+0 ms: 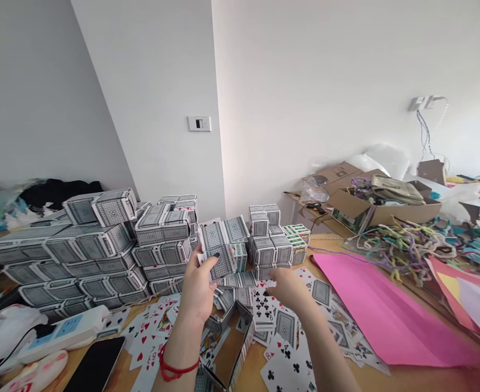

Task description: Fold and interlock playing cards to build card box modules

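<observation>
A card-built piece is clamped in the left grip over the bench; whether the right grip is closed cannot be told. Blocks are stacked; loose cards are left unassembled.

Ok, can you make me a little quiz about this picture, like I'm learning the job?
1. True or false: the left hand is holding a piece covered in playing cards.
2. Pick one. The big sheet of paper toward the right side of the picture is: A) green, B) pink, C) black.
3. Fill in the gap: the red string band goes around the ____ wrist.

Key: 1. True. 2. B. 3. Left.
</observation>
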### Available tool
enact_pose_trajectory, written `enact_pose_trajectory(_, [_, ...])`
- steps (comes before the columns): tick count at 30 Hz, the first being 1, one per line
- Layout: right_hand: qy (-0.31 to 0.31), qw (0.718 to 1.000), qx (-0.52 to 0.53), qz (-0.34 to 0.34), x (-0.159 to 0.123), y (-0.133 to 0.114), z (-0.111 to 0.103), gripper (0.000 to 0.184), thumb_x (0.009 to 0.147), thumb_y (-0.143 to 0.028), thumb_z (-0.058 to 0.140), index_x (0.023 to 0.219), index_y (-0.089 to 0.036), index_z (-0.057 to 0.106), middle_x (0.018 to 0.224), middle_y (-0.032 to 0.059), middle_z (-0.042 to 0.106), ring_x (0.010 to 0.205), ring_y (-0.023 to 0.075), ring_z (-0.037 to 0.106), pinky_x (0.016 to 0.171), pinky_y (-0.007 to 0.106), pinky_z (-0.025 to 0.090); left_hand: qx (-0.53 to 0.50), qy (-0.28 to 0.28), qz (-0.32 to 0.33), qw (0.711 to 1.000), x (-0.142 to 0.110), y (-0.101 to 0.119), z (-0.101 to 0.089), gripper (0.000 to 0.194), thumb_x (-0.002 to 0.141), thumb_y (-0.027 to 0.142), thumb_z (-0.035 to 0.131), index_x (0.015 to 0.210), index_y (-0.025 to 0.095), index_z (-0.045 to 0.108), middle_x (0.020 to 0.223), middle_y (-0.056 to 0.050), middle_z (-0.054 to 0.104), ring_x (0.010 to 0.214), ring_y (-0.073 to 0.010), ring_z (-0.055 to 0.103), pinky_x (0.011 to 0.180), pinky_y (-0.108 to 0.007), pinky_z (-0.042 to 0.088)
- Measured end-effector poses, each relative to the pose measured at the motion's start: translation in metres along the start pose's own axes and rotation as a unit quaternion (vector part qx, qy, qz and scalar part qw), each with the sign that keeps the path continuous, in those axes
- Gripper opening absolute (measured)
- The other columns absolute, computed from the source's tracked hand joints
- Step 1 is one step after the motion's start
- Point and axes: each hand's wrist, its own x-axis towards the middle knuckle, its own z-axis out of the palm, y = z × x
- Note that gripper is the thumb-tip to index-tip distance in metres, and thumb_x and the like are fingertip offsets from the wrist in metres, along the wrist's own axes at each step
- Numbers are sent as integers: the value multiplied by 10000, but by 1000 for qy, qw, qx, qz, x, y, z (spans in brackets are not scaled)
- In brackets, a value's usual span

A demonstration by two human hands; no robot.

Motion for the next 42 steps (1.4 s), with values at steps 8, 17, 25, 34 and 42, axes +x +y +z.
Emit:
enact_pose_trajectory(8, [-92, 993, -65, 22, 11, -18, 42, 834, 355, -137, 839, 1134, -120, 542, 1166, 202, 542, 1139, 372, 447, 798, 387, 459, -25, -30, -65, 997, -3, 8, 1, 333, 665, 265, 613, 994, 305, 583, 1111, -22, 593, 923, -205, 595, 595, -245, 479])
enact_pose_trajectory(17, [-74, 996, -34, 19, 18, -8, 47, 610, 414, -92, 791, 995, -112, 604, 1094, 193, 586, 1078, 354, 502, 814, 374, 435, -125, -61, -141, 980, -8, 20, 5, 349, 682, 189, 583, 1030, 165, 573, 952, -98, 677, 811, -245, 665, 633, -330, 525])
enact_pose_trajectory(25, [-18, 991, 124, -45, 11, 5, 17, 206, 597, -37, 560, 722, -188, 622, 633, -12, 626, 525, 120, 548, 483, 203, 354, -243, -70, -130, 959, -7, 26, 0, 495, 739, 107, 544, 1190, 278, 436, 1036, -52, 667, 868, -249, 671, 751, -434, 540])
enact_pose_trajectory(34, [108, 880, 452, -98, -31, -13, -38, 231, 780, -364, 525, 640, -198, 448, 404, -53, 498, 346, 94, 442, 380, 198, 324, -254, -42, -185, 948, -2, 29, -2, 280, 751, 79, 488, 1022, 140, 521, 788, -90, 694, 743, -232, 692, 614, -322, 582])
enact_pose_trajectory(42, [138, 803, 564, -134, -65, -38, -53, 325, 821, -469, 499, 666, -190, 439, 433, -63, 492, 265, 50, 391, 297, 174, 243, -279, -70, -225, 931, -2, 29, -1, 136, 780, 116, 459, 781, 90, 592, 529, -55, 611, 703, -207, 688, 639, -255, 580])
